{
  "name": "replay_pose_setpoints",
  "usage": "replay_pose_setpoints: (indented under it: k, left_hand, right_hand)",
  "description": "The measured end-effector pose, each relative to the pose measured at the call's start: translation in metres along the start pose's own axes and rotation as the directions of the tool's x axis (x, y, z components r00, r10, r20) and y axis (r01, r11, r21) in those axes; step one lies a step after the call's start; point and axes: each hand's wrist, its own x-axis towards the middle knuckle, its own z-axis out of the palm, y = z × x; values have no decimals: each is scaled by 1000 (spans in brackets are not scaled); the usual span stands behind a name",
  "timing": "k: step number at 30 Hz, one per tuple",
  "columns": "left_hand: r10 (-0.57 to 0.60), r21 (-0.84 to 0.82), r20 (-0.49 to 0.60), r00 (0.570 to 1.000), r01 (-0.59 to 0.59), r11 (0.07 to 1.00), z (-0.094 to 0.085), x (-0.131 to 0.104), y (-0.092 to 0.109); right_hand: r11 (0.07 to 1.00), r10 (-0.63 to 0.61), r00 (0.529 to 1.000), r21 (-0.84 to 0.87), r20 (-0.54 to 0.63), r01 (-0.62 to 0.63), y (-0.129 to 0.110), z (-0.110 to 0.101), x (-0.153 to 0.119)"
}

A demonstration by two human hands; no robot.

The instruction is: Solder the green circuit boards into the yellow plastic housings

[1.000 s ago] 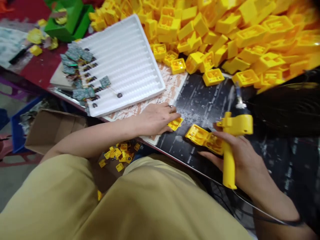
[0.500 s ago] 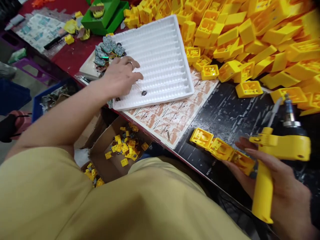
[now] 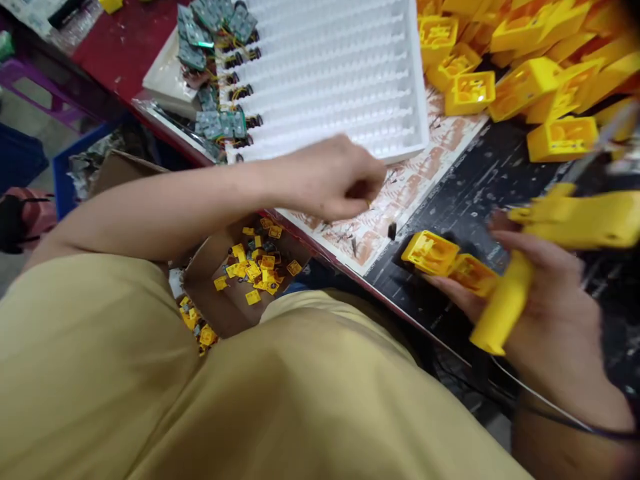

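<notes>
Left hand over the worktop by the near edge of the tray, its grip curled, thumb close to the fingers, too blurred to tell whether it is shut or pinching anything. Small dark piece between that grip and the yellow cases, resting or hanging unclear. Cases right of and nearer the person than the left grip, row slanting down toward the right hand, the nearer one: grip clamped on their right end, yellow driver across the same hand.
</notes>
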Motion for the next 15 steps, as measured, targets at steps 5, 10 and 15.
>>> replay_pose_setpoints:
  k: [5, 10, 15]
  left_hand:
    - [31, -164, 58, 998, -21, 986, 48, 23, 10]
    - [6, -283, 14, 1000, -2, 959, 58, 26, 5]
    - [-6, -344, -23, 1000, -2, 939, 39, 27, 7]
  right_hand:
    - [994, -108, 991, 15, 80, 107, -6, 11, 15]
    - [994, -101, 992, 40, -73, 104, -13, -6, 4]
    - [988, -78, 949, 105, -304, 115, -20, -33, -6]
